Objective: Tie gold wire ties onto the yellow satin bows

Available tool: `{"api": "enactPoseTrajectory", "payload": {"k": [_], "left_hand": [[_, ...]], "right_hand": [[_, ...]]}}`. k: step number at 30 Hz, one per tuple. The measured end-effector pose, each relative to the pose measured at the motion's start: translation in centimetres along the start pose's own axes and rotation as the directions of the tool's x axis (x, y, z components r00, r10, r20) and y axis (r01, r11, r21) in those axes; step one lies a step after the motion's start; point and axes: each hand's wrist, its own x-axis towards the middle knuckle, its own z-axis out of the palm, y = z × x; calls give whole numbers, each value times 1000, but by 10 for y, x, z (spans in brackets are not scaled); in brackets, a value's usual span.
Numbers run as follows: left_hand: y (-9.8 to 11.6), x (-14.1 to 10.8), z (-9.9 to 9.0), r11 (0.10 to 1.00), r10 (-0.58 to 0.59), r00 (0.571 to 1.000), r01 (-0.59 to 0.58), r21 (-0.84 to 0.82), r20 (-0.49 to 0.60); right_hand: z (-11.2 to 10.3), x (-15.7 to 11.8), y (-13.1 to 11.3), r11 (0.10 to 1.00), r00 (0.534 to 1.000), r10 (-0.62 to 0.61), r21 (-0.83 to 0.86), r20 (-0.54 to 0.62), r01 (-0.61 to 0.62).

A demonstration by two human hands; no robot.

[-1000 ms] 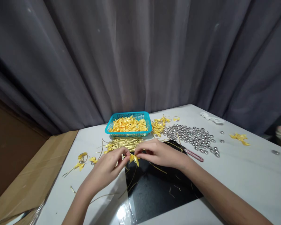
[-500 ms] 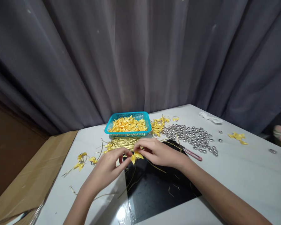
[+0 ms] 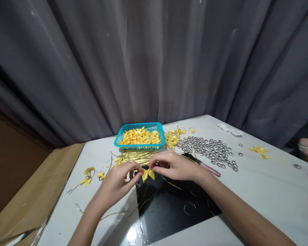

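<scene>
A small yellow ribbon bow (image 3: 148,174) hangs between my two hands, above the dark mat. My left hand (image 3: 121,178) pinches its left side between thumb and fingertips. On the other side, my right hand (image 3: 170,165) pinches its right edge with thumb and index finger. Behind the hands lies a bundle of gold wire ties (image 3: 137,157). Beyond that stands a blue plastic basket (image 3: 118,144) heaped with yellow bows (image 3: 140,136). Loose gold strands (image 3: 171,184) lie across the black mat (image 3: 174,215).
Many silver oval beads (image 3: 207,148) spread over the white table (image 3: 261,198) to the right. Pink-handled snips (image 3: 212,170) lie beside them. Finished-looking bow pieces (image 3: 87,177) rest at left, more yellow bows (image 3: 172,137) beside the basket. Cardboard (image 3: 48,174) borders the left edge.
My right hand has shifted slightly, its fingers now on the bow's right edge. The bow has turned to face me more fully, both tails hanging down.
</scene>
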Motion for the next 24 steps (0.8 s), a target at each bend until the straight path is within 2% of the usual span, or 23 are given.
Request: {"api": "enactPoseTrajectory", "payload": {"k": [9, 12, 15, 19, 24], "left_hand": [[-1, 3, 5, 997, 36, 999, -39, -65, -38], [2, 4, 9, 981, -57, 998, 51, -188, -25], [5, 6, 14, 917, -185, 982, 164, -364, -23], [5, 9, 19, 815, -251, 965, 170, -554, -73], [6, 9, 19, 674, -298, 954, 194, -713, -21]], "right_hand": [[7, 2, 3, 982, 987, 158, 104, 27, -159], [10, 3, 3, 978, 982, 188, 97, -23, -185], [12, 3, 3, 981, 981, 181, 86, -63, -175], [11, 1, 0, 986, 986, 156, 62, -60, -153], [7, 1, -5, 996, 991, 84, 11, -105, -83]]}}
